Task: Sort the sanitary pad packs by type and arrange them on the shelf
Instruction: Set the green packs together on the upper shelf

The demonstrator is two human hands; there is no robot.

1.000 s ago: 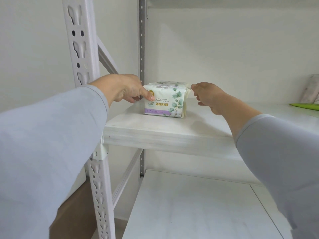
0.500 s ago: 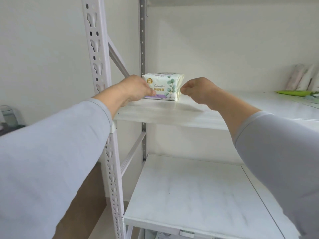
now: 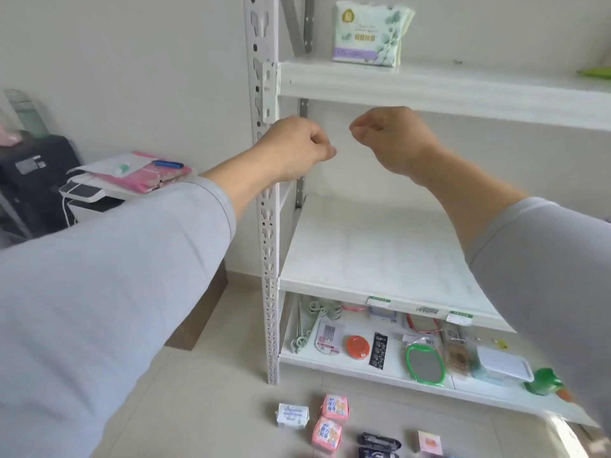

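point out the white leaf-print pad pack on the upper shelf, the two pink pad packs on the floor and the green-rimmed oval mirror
white leaf-print pad pack (image 3: 369, 34), head view, front face
upper pink pad pack (image 3: 335, 406), head view, top face
lower pink pad pack (image 3: 327, 433), head view, top face
green-rimmed oval mirror (image 3: 425, 365), head view, glass centre

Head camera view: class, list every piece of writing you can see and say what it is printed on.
White-and-green pad pack on the upper shelf: print too blurred to read.
Pink packs on the floor: characters, unreadable.
Shelf-edge tags: too small to read.
Black card on the bottom shelf: unreadable.
No text reads clearly.
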